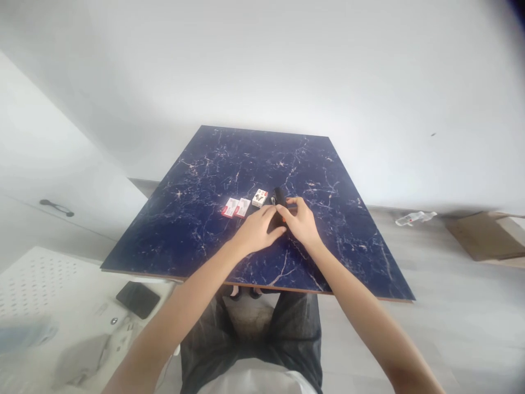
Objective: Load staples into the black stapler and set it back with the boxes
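As the right hand (302,223) appears to grasp a black object (279,193), the left hand (255,230) meets it, its hold unclear; fine fingerwork seems in hand, the next move calling for steadiness, beside a small printed box (260,198) and two red-and-white packets (241,207) on a blue marbled table (164,235).

a hand could pass over the blue tabletop (254,156) just above centre — at mid-frame the white box (260,198), two red-and-white pieces (243,207) and black object (279,195) obstruct; both forearms (205,279) slant across the lower half.
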